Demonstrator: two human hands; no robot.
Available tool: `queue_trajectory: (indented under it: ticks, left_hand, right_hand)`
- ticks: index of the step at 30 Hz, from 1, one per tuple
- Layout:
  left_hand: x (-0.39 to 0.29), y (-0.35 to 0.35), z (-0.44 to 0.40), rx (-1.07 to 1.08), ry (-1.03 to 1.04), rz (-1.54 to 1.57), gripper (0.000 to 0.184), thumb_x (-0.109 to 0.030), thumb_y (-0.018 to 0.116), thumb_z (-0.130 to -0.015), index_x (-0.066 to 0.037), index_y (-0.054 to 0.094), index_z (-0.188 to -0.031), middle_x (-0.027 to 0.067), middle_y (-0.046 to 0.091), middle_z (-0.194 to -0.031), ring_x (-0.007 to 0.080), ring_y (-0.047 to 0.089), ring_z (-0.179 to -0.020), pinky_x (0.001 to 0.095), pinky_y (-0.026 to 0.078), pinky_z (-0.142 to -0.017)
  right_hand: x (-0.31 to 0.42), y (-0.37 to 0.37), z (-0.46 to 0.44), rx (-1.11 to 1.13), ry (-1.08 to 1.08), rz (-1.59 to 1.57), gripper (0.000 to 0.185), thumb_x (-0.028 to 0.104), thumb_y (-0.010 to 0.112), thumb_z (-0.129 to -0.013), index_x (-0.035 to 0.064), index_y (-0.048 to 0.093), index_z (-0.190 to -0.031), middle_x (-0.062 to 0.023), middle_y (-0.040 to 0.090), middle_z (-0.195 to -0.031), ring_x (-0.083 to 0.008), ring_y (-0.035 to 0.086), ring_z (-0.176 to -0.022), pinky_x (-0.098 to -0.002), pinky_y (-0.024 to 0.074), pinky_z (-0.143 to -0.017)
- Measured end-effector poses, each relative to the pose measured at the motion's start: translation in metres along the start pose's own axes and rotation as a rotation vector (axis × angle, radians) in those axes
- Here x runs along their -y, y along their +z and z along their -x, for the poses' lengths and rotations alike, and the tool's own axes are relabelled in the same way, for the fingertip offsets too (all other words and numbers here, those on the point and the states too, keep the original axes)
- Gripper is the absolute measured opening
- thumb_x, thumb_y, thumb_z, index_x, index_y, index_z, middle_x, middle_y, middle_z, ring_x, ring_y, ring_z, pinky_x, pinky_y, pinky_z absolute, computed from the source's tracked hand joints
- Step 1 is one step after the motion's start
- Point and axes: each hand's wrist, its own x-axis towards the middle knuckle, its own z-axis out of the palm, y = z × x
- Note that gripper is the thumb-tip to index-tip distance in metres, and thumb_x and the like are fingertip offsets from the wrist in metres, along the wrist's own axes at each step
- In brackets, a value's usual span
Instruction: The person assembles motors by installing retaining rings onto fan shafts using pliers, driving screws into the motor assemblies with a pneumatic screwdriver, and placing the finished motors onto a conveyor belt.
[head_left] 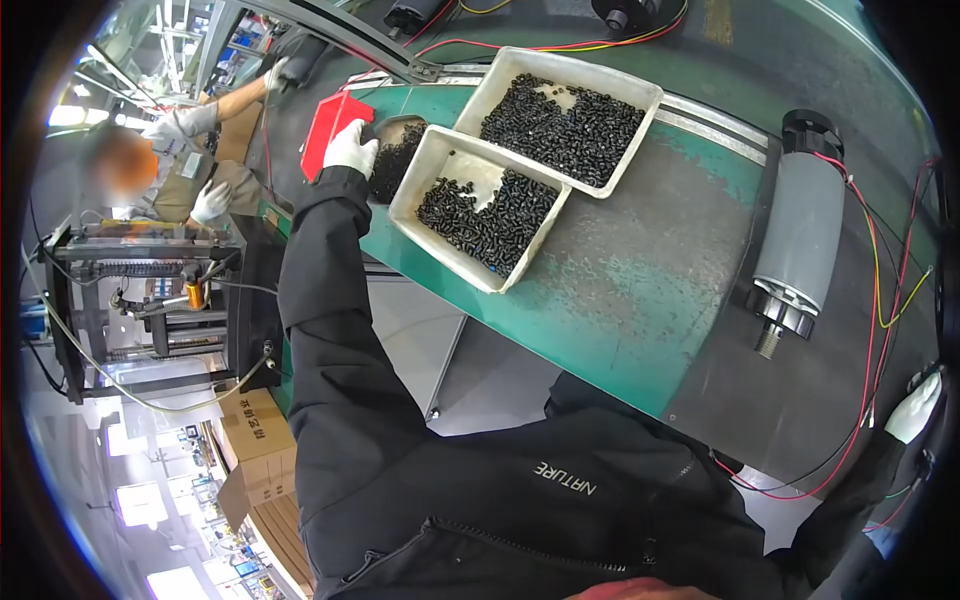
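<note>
My left hand [352,150], in a white glove, is at the red tray [322,128] beside a container of fine black parts [397,160]. Its fingers are bent near the red edge, and what they hold, if anything, is hidden. Two white bins, the nearer [412,208] and the farther [640,97], hold small black pieces and stand to its right. At the far right edge my right hand [914,408], also gloved, is at a dark object that I cannot make out. A grey cylindrical motor [800,235] with red, yellow and black wires lies on the bench.
A co-worker [185,160] with white gloves works at the upper left. Below that person is a black-framed machine [165,310]. A cardboard box [255,440] stands lower left. More motors lie along the top edge, and loose wires [870,380] hang at the right.
</note>
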Motion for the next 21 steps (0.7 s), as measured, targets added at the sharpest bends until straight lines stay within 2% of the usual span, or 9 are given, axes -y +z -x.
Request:
queue_trajectory:
  ticks: [1,3,6,9,11,13,15,17,21]
  left_hand:
    - [-0.001,-0.001,0.001,0.008,0.005,0.051,0.027,-0.017,0.066,-0.081,0.000,0.060,-0.101,0.0170,0.067,-0.092,0.0292,0.066,-0.085,0.0367,0.051,-0.078]
    - [-0.023,-0.011,0.011,0.121,-0.106,0.568,0.022,-0.011,0.063,-0.084,-0.001,0.058,-0.103,0.0061,0.061,-0.077,0.0122,0.056,-0.060,0.0272,0.046,-0.058]
    - [-0.097,-0.038,0.047,0.082,-0.037,0.985,0.028,-0.009,0.061,-0.088,0.001,0.053,-0.112,0.0064,0.058,-0.084,0.0101,0.052,-0.064,0.0231,0.044,-0.057]
    - [-0.209,-0.060,0.109,0.080,0.071,1.501,0.034,-0.009,0.056,-0.089,0.007,0.050,-0.119,0.0093,0.057,-0.095,0.0095,0.052,-0.073,0.0211,0.043,-0.061]
    - [-0.292,-0.067,0.154,0.147,0.191,1.449,0.035,-0.010,0.054,-0.090,0.005,0.050,-0.121,0.0073,0.056,-0.094,0.0080,0.050,-0.069,0.0199,0.042,-0.060]
    - [-0.353,-0.070,0.181,0.576,0.251,1.673,0.035,-0.009,0.053,-0.090,0.002,0.049,-0.123,0.0054,0.055,-0.095,0.0061,0.049,-0.073,0.0200,0.042,-0.061]
    - [-0.395,-0.061,0.195,0.783,0.339,1.788,0.041,-0.012,0.059,-0.089,0.002,0.044,-0.125,0.0144,0.054,-0.094,0.0093,0.047,-0.064,0.0190,0.039,-0.051]
    - [-0.422,-0.052,0.204,0.659,0.461,1.738,0.043,-0.013,0.060,-0.088,0.000,0.043,-0.126,0.0124,0.054,-0.093,0.0079,0.046,-0.064,0.0180,0.037,-0.051]
    - [-0.433,-0.055,0.210,0.636,0.450,1.736,0.042,-0.013,0.060,-0.088,-0.002,0.044,-0.124,0.0084,0.054,-0.097,0.0061,0.047,-0.070,0.0169,0.036,-0.055]
  right_hand:
    - [0.003,0.000,0.002,-0.003,-0.001,-0.077,0.047,0.037,0.041,-0.103,-0.0023,0.052,-0.125,-0.0060,0.060,-0.105,-0.0129,0.056,-0.088,-0.0252,0.0430,-0.076]
    - [0.025,0.006,0.016,-0.021,-0.009,-0.217,0.046,0.038,0.041,-0.103,-0.0020,0.052,-0.124,-0.0059,0.058,-0.108,-0.0122,0.054,-0.086,-0.0250,0.0421,-0.073]
    - [0.090,0.002,0.049,0.177,-0.023,-0.478,0.049,0.039,0.044,-0.099,-0.0026,0.051,-0.124,-0.0061,0.056,-0.102,-0.0093,0.048,-0.073,-0.0214,0.0369,-0.064]
    - [0.205,0.004,0.095,0.302,0.029,-0.497,0.045,0.016,0.049,-0.093,-0.0029,0.047,-0.134,-0.0009,0.054,-0.096,-0.0046,0.041,-0.066,-0.0178,0.0322,-0.058]
    - [0.271,0.014,0.120,0.433,-0.047,-0.355,0.046,0.005,0.047,-0.083,-0.0042,0.053,-0.128,-0.0027,0.056,-0.094,-0.0079,0.048,-0.072,-0.0188,0.0379,-0.064]
    - [0.313,0.016,0.116,0.580,-0.631,-0.132,0.048,0.001,0.054,-0.074,-0.0055,0.060,-0.121,-0.0110,0.058,-0.094,-0.0169,0.056,-0.080,-0.0273,0.0464,-0.071]
    - [0.339,0.018,0.110,0.553,-0.931,0.034,0.054,0.007,0.063,-0.066,0.0012,0.065,-0.119,-0.0124,0.058,-0.096,-0.0225,0.058,-0.083,-0.0329,0.0484,-0.075]
    - [0.353,0.017,0.105,0.499,-1.132,0.171,0.059,0.000,0.064,-0.059,0.0028,0.064,-0.118,-0.0158,0.058,-0.103,-0.0307,0.056,-0.092,-0.0386,0.0471,-0.082]
    - [0.354,0.012,0.103,0.425,-1.193,0.349,0.066,0.001,0.064,-0.051,0.0080,0.067,-0.117,-0.0136,0.059,-0.106,-0.0317,0.055,-0.099,-0.0412,0.0460,-0.088]
